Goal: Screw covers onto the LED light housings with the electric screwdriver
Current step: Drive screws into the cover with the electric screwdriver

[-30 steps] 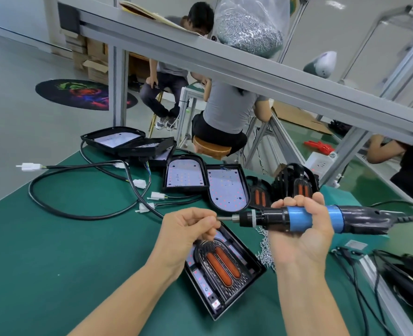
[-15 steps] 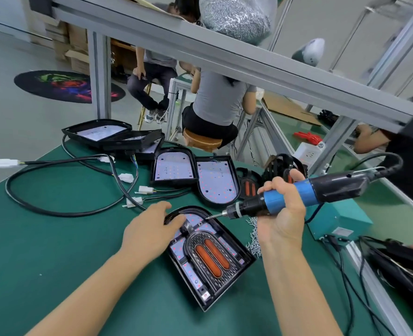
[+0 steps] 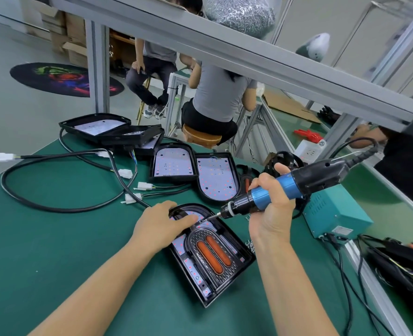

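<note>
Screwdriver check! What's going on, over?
Right hand grips electric screwdriver, bit down at cover. Left hand steadies housing. Nothing blocking.

Open green tabletop (image 3: 55, 251) lies to the near left, with passage there unobstructed. Further left, looped black cables with white connectors (image 3: 62, 180) obstruct. Behind, black open LED light housings (image 3: 216, 179) stand side by side, touching. To the right, a teal metal power box (image 3: 333, 214) and trailing black cords (image 3: 346, 267) block access. A grey aluminium frame beam (image 3: 249, 59) limits overhead clearance.
</note>
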The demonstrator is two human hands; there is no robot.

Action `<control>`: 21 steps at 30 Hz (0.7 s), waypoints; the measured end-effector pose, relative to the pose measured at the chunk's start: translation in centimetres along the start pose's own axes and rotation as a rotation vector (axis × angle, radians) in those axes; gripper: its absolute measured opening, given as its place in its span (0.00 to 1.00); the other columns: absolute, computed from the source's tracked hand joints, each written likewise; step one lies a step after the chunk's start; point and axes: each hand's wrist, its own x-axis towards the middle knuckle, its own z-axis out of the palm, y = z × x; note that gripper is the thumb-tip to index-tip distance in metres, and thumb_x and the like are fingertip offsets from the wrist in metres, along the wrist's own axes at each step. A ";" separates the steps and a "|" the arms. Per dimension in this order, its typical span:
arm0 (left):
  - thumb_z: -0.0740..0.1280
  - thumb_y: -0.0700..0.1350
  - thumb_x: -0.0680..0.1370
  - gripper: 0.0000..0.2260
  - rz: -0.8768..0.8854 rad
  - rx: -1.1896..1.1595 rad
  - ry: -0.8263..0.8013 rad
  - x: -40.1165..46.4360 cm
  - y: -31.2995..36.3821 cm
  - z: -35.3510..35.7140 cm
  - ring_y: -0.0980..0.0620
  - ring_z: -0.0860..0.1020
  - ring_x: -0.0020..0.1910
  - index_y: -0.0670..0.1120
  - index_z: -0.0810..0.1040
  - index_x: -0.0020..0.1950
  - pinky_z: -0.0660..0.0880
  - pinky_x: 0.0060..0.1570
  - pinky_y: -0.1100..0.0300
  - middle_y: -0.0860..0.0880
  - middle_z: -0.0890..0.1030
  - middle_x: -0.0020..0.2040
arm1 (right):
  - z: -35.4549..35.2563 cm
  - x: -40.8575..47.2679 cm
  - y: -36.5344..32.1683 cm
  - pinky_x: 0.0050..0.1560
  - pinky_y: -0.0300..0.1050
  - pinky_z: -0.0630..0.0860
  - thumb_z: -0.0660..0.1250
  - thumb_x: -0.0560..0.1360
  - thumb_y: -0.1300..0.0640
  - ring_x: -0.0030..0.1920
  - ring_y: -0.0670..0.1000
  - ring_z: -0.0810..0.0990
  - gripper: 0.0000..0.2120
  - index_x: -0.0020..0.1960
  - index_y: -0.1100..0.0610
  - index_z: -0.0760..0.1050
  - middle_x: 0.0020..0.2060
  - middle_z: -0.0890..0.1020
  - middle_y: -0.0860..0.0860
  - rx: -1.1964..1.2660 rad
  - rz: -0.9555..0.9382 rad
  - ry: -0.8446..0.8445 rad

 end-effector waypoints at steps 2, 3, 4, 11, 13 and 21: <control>0.69 0.61 0.72 0.19 0.012 -0.012 0.004 0.1 -0.3 0.2 0.49 0.77 0.53 0.49 0.78 0.55 0.74 0.54 0.53 0.51 0.81 0.51 | 0.0 0.0 0.1 0.39 0.41 0.75 0.67 0.64 0.65 0.34 0.51 0.73 0.18 0.52 0.53 0.74 0.30 0.74 0.50 -0.004 0.002 0.000; 0.69 0.61 0.72 0.21 0.016 -0.016 0.008 0.1 -0.4 0.3 0.49 0.76 0.56 0.49 0.77 0.58 0.73 0.56 0.54 0.52 0.80 0.54 | 0.0 0.1 0.2 0.39 0.42 0.74 0.67 0.64 0.65 0.34 0.51 0.73 0.18 0.52 0.53 0.74 0.30 0.74 0.50 -0.005 0.004 -0.001; 0.69 0.61 0.72 0.23 0.015 -0.021 0.015 0.1 -0.4 0.3 0.50 0.75 0.59 0.49 0.76 0.62 0.71 0.58 0.56 0.52 0.79 0.58 | 0.0 0.1 0.3 0.39 0.42 0.74 0.67 0.64 0.65 0.34 0.51 0.73 0.18 0.52 0.53 0.74 0.30 0.74 0.50 -0.006 0.004 -0.002; 0.70 0.61 0.71 0.28 0.031 -0.078 0.049 0.2 -0.9 0.8 0.52 0.73 0.61 0.50 0.72 0.67 0.66 0.54 0.61 0.53 0.75 0.63 | 0.2 0.3 0.3 0.41 0.42 0.74 0.67 0.65 0.65 0.33 0.50 0.74 0.17 0.52 0.53 0.73 0.29 0.75 0.49 -0.048 -0.023 -0.044; 0.71 0.59 0.71 0.27 0.028 -0.145 0.043 0.3 -0.9 1.0 0.51 0.74 0.61 0.49 0.73 0.66 0.68 0.56 0.59 0.52 0.76 0.62 | 0.5 0.4 0.2 0.43 0.43 0.74 0.67 0.65 0.65 0.33 0.50 0.74 0.17 0.51 0.52 0.73 0.29 0.75 0.49 -0.080 -0.032 -0.081; 0.76 0.51 0.69 0.17 0.020 -0.418 0.099 0.2 -0.9 2.2 0.53 0.77 0.53 0.48 0.78 0.54 0.72 0.53 0.59 0.53 0.80 0.52 | 1.9 0.2 0.2 0.38 0.37 0.73 0.66 0.63 0.67 0.35 0.49 0.73 0.19 0.51 0.52 0.74 0.30 0.74 0.50 -0.188 -0.071 -0.316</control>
